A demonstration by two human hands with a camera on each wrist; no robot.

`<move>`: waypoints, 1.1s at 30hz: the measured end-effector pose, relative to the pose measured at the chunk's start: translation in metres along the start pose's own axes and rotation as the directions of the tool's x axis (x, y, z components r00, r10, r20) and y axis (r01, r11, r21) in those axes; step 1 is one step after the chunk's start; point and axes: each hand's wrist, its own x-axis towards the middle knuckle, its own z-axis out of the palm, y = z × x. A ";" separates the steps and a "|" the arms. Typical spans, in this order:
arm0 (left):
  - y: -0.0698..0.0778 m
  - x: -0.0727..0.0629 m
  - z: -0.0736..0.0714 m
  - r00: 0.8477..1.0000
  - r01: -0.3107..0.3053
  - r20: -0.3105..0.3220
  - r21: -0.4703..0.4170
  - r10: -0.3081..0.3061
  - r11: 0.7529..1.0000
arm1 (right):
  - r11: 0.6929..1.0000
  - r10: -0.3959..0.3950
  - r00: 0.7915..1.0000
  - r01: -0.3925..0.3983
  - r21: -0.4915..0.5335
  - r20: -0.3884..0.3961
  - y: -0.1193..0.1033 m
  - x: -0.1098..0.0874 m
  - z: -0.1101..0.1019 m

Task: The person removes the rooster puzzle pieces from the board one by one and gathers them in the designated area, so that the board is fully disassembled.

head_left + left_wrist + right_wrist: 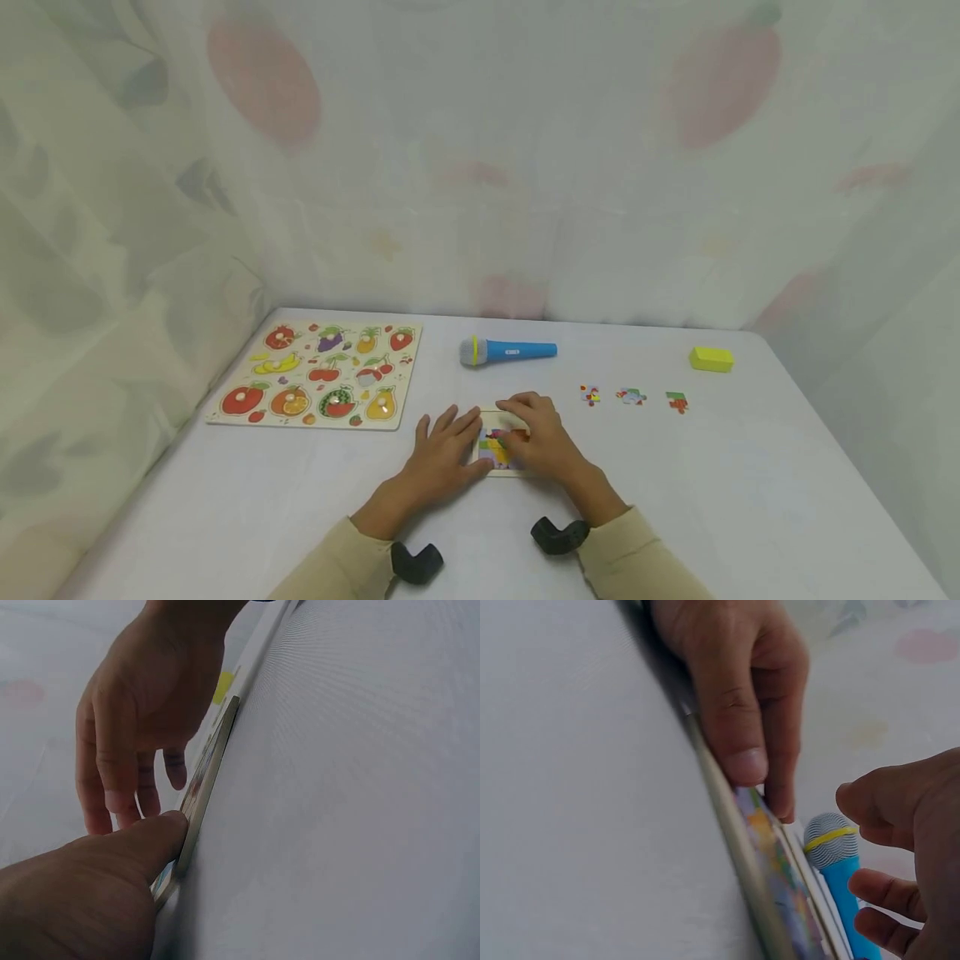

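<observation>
A small jigsaw tray (pixel 506 472) with a pale frame lies in front of me, its bright picture (pixel 495 450) partly covered by my hands. My left hand (pixel 442 457) rests along the tray's left side with fairly straight fingers, thumb at the lower edge. In the left wrist view that thumb (pixel 161 836) touches the frame's edge (pixel 206 787). My right hand (pixel 551 437) hovers over the tray's right part, fingers bent. In the right wrist view, its thumb and fingers (pixel 889 889) are apart, with no piece visible between them.
Three loose jigsaw pieces, a left one (pixel 590 395), a middle one (pixel 632 397) and a right one (pixel 677 402), lie right of the tray. Behind it is a blue toy microphone (pixel 517 351). A fruit peg board (pixel 401 375) lies left, a yellow block (pixel 711 359) far right.
</observation>
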 end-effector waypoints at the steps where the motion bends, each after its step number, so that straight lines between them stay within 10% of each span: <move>1: 0.000 0.000 0.000 1.000 0.001 0.001 -0.002 -0.001 1.000 | 1.000 0.002 1.000 -0.001 -0.014 0.007 0.001 -0.001 0.002; 20: 0.001 0.000 -0.002 1.000 0.008 0.014 -0.016 -0.008 1.000 | 0.971 0.056 0.995 -0.033 -0.239 0.088 0.000 -0.002 0.013; 33: 0.001 0.000 -0.002 1.000 0.013 0.018 -0.009 -0.013 1.000 | 0.978 0.050 0.996 -0.034 -0.207 0.075 -0.003 -0.002 0.014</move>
